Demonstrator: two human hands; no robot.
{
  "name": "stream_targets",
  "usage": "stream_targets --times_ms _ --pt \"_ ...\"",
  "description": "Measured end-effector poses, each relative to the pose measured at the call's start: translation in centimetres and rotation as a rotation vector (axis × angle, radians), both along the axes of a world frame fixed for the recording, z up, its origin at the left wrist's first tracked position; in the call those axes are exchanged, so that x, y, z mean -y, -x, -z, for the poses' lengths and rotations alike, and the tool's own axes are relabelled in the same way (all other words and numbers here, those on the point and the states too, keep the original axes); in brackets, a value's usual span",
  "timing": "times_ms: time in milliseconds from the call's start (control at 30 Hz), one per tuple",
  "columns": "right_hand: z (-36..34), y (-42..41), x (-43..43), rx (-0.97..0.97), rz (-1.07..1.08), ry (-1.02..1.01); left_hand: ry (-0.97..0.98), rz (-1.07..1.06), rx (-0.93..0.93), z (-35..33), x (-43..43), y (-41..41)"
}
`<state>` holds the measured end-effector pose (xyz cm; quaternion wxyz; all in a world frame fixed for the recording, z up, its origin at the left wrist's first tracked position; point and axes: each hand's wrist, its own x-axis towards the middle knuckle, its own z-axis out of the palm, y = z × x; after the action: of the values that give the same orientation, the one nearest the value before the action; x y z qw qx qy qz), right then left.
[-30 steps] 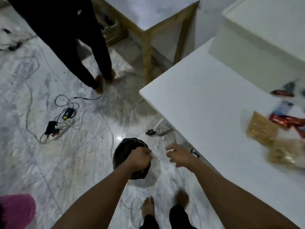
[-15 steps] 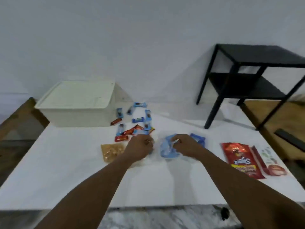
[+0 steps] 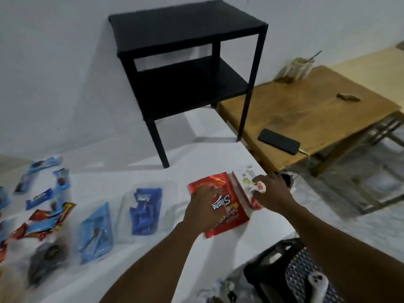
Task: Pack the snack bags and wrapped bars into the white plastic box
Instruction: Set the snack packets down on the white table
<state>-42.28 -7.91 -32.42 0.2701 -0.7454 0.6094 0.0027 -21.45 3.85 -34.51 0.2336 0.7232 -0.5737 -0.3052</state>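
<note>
A red snack bag (image 3: 231, 212) lies flat near the right edge of the white table (image 3: 140, 265). My left hand (image 3: 202, 207) rests on its left side with the fingers apart. Beside it lies a white and red snack bag (image 3: 246, 179), and my right hand (image 3: 272, 194) pinches its near end. To the left lie two blue packs in clear wrap (image 3: 145, 208) (image 3: 96, 232), a dark pack (image 3: 43, 256) and several small blue and red wrapped bars (image 3: 41, 221). The white plastic box is out of view.
A black side table (image 3: 188, 62) stands on the white table against the wall. Right of it is a lower wooden table (image 3: 317, 110) with a black phone (image 3: 278, 141) and a cup (image 3: 302, 66). A dark bag (image 3: 273, 270) sits at the near right corner.
The view swung from the floor up to the table, then right. Both hands moved from the blue packs in the middle to the red and the white-red bags at the right edge.
</note>
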Motion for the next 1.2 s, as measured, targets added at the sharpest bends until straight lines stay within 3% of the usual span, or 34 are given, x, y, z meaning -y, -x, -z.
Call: stream_targets --times_ms 133,267,367,600,900,1200 --pt "5.4 1.7 2.6 -0.075 -0.098 -0.02 -0.018 0.016 -0.005 5.1 3.8 2.5" --pt "9.3 1.4 3.3 -0.105 -0.227 0.081 -0.114 0.12 0.356 9.7 5.1 2.8" --pt "11.0 1.0 3.0 -0.068 -0.211 0.152 -0.101 0.147 0.461 11.3 5.0 2.5" --pt "11.0 0.7 2.4 -0.019 -0.173 0.181 0.076 0.015 0.348 11.2 4.9 2.9" --pt "7.1 -1.3 0.3 -0.026 -0.146 0.08 0.069 -0.13 0.027 8.6 1.8 1.3" --pt "-2.0 -11.1 -6.2 0.077 -0.237 0.193 0.237 -0.461 -0.332 -2.2 -7.3 -6.4"
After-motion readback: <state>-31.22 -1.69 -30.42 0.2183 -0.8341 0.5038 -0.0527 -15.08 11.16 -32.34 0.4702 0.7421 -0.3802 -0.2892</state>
